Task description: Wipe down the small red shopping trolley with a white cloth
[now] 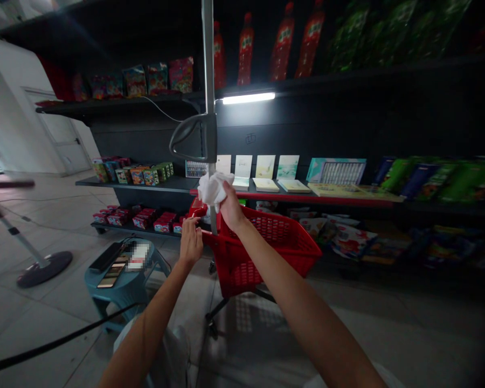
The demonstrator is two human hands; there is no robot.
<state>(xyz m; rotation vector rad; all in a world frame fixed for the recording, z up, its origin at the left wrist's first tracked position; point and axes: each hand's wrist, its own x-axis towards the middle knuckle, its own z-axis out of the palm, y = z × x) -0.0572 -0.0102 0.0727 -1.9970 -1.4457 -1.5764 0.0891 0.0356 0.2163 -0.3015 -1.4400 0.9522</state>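
Note:
A red shopping basket cart (267,248) stands in front of me on small wheels. Its grey pole (208,70) rises upright with a grey handle loop (192,139) on it. My right hand (231,207) is closed on a crumpled white cloth (213,188) and presses it against the pole just below the handle. My left hand (191,241) grips the red near rim of the basket beside the pole's base, fingers wrapped over it.
Dark store shelves (347,199) behind the cart hold notebooks, boxes, bottles and snack bags. A teal stool (121,280) with phones on it stands at the left. A fan stand base (44,268) and a black cable (44,345) lie on the tiled floor.

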